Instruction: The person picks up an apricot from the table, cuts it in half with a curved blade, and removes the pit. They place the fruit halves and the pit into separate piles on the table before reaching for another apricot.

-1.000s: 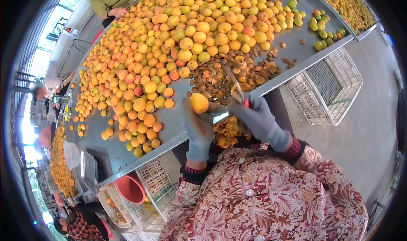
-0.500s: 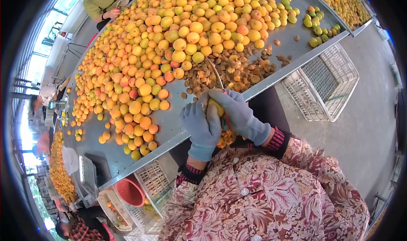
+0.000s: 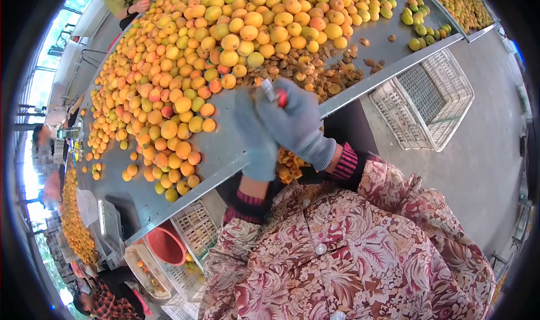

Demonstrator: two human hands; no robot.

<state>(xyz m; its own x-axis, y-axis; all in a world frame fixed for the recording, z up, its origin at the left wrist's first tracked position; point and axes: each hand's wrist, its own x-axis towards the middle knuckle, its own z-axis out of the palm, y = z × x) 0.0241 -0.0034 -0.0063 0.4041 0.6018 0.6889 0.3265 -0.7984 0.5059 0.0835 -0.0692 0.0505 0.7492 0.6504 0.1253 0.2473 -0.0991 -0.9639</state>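
My right hand (image 3: 298, 117), in a grey work glove, is closed round a small knife with a red handle (image 3: 282, 98). Its short metal blade (image 3: 268, 89) points up and to the left. Close against it on the left is my left hand (image 3: 253, 131), also gloved; its fingers are smeared by motion and partly hidden, so what they hold cannot be made out. Both hands are over the table's front edge. Just beyond them lies a heap of brown apricot pits (image 3: 315, 72). Cut apricot pieces (image 3: 289, 165) show below my wrists.
A large heap of apricots (image 3: 169, 84) covers much of the metal table (image 3: 219, 151). Greener fruit (image 3: 419, 30) sits at the right end. A white plastic crate (image 3: 444, 95) stands on the floor at right; a red bucket (image 3: 167, 246) and crates are at lower left. Other people work across the table and at far left.
Both hands have moved up and slightly left over the table edge. The yellow apricot between them no longer shows. The knife blade has swung to the left above my right hand.
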